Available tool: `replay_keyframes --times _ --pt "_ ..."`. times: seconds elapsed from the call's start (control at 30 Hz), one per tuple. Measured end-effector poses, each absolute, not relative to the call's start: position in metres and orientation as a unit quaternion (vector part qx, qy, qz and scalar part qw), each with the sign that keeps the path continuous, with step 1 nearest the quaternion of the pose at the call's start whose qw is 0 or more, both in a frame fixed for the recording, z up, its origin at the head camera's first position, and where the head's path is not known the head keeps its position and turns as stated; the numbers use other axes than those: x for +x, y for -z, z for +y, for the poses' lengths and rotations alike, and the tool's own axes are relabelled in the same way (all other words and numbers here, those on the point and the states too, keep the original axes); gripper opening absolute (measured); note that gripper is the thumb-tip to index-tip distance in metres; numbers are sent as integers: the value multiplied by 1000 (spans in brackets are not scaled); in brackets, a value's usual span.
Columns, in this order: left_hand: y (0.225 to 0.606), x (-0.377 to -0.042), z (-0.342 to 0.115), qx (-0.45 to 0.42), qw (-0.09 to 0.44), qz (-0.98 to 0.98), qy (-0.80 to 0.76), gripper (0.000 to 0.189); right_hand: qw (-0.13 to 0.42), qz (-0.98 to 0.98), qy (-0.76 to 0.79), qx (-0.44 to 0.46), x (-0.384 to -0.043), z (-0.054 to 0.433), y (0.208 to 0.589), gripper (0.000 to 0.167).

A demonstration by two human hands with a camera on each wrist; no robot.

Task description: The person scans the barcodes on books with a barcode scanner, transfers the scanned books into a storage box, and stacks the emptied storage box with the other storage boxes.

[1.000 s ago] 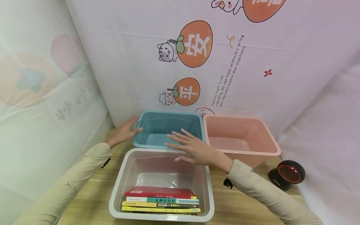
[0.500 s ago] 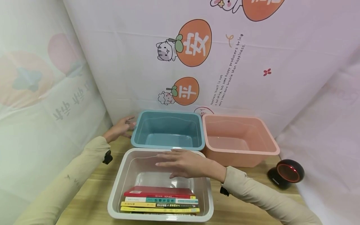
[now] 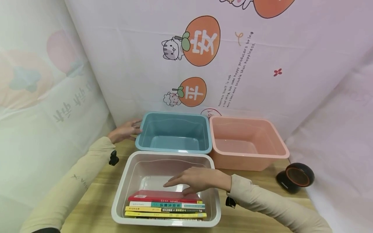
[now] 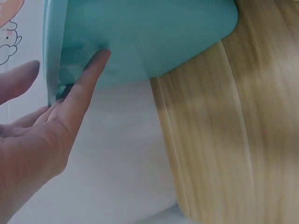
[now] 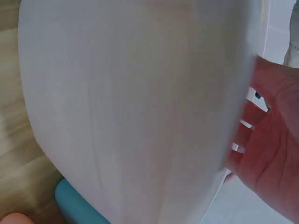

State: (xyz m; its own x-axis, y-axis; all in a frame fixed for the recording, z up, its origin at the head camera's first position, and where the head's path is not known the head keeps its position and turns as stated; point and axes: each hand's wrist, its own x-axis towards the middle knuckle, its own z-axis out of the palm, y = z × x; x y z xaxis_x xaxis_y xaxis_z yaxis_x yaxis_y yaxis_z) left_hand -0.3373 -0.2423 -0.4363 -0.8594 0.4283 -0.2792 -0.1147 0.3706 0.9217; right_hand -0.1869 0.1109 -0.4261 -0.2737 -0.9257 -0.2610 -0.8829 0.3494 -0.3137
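At the left side of the blue bin (image 3: 174,151) is my left hand (image 3: 124,131), its fingers by the rim. In the left wrist view that hand (image 4: 46,140) has a straight finger against or very near the bin's outer wall (image 4: 154,37). My right hand (image 3: 198,179) hangs over the white bin (image 3: 122,197), fingers loosely extended and holding nothing. Its thumb is close to the red book (image 3: 163,196); whether they touch I cannot tell. In the right wrist view, the white bin's wall (image 5: 126,102) hides most of the fingers of the right hand (image 5: 275,140).
Several thin books (image 3: 166,208) stand spine up in the front of the white bin. A pink bin (image 3: 247,154) adjoins the blue one on the right. A black round device (image 3: 295,178) is at the right of the wooden table (image 3: 250,207). White printed cloth (image 3: 140,71) hangs behind.
My right hand has come down and toward me, from over the blue bin's front rim to the books. My left hand went from the blue rim outward, then slightly back toward it.
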Motion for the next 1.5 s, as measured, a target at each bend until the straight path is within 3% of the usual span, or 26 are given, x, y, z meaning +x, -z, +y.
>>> replay_keyframes --times 0.33,0.6,0.97,1.27,1.5 --pt "439 -338 -244 93 262 767 -578 82 245 805 58 -537 -185 112 426 56" --pt "439 -340 -245 93 262 772 -572 82 327 797 102 -497 -187 112 421 44" --pt "442 -340 -245 99 262 765 -580 83 364 778 115 -499 -187 116 418 41" --pt "447 -342 -247 97 261 760 -587 83 311 811 48 -493 -171 116 421 40" --pt "444 -339 -247 101 262 760 -587 84 149 836 -16 -529 -174 117 434 18"
